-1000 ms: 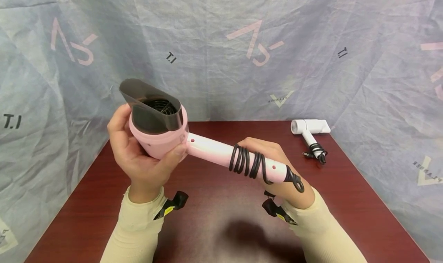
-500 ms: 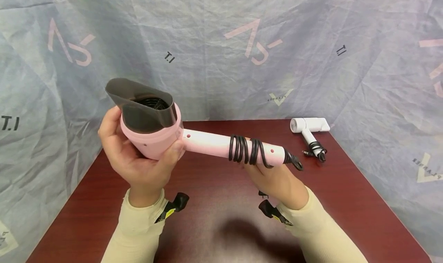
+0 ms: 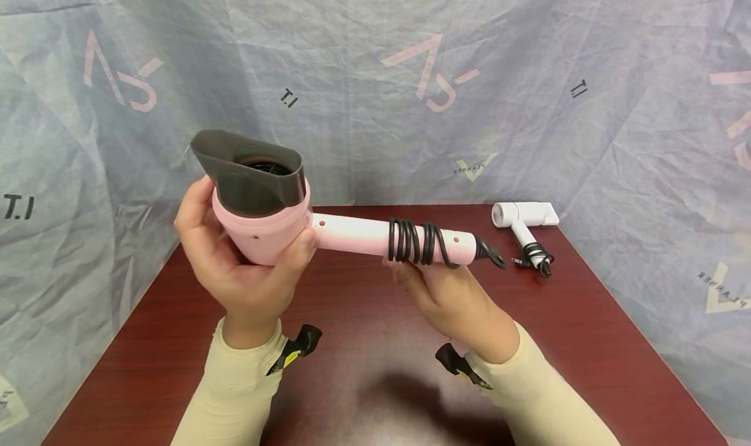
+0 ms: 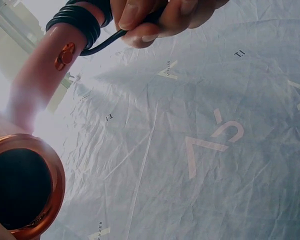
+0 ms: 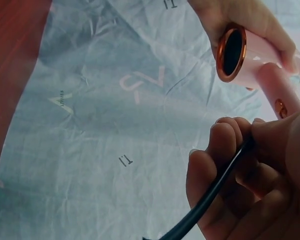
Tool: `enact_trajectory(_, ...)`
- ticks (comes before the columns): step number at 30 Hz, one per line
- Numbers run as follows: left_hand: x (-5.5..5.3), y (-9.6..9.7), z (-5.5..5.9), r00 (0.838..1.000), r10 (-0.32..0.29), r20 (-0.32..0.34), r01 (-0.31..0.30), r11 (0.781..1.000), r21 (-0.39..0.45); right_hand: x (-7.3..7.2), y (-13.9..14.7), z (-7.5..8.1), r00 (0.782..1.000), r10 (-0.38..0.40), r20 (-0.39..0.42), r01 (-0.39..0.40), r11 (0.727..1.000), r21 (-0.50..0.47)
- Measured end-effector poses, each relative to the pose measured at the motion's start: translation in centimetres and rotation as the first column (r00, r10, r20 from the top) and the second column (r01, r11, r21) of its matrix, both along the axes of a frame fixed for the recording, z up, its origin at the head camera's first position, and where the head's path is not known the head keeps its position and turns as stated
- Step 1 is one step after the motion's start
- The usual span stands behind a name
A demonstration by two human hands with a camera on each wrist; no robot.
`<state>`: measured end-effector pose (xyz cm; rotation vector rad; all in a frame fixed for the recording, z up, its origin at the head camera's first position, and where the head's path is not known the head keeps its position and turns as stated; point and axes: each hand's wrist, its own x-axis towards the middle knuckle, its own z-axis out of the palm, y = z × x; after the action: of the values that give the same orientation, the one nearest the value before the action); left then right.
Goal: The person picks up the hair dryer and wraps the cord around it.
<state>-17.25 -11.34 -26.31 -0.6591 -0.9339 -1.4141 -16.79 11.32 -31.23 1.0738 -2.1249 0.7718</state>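
Observation:
A pink hair dryer is up in the air over the table, with a dark translucent nozzle pointing upward. My left hand grips its round body from below and the left, thumb near where the handle starts. The handle runs nearly level to the right, wrapped in several turns of black cord. Under the wrapped part, my right hand pinches a loose stretch of cord, seen in the right wrist view. A copper-coloured ring rims the body's rear in the left wrist view.
At the back right of the dark red table lies a white hair dryer, its black cord wound round the handle. A grey printed cloth hangs behind the table and along both sides.
The pink dryer's handle has swung up from a downward slant to nearly level. My right hand has shifted from behind the handle to beneath it, slightly leftward. The white dryer stays put.

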Motion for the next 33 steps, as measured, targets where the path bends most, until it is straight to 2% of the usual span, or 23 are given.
enact_trajectory(8,0.2,0.0,0.5,1.000,-0.003,-0.004,0.003,0.999,0.045,0.4,-0.4,0.2,0.995,0.038,0.094,-0.047,0.994,0.098)
enact_trajectory(16,0.3,-0.1,0.6,1.000,-0.019,-0.003,0.019,0.998,0.061,1.1,-0.8,0.4,0.994,0.024,0.109,-0.034,0.995,0.089)
enact_trajectory(24,0.4,-0.4,0.8,0.999,0.008,0.034,-0.011,0.995,0.099,1.7,-1.1,0.2,0.998,0.005,0.062,-0.014,0.988,0.157)
enact_trajectory(33,0.6,-0.6,1.2,0.999,-0.015,0.043,0.010,0.992,0.123,2.8,-1.1,0.6,1.000,0.008,0.024,-0.012,0.984,0.178)
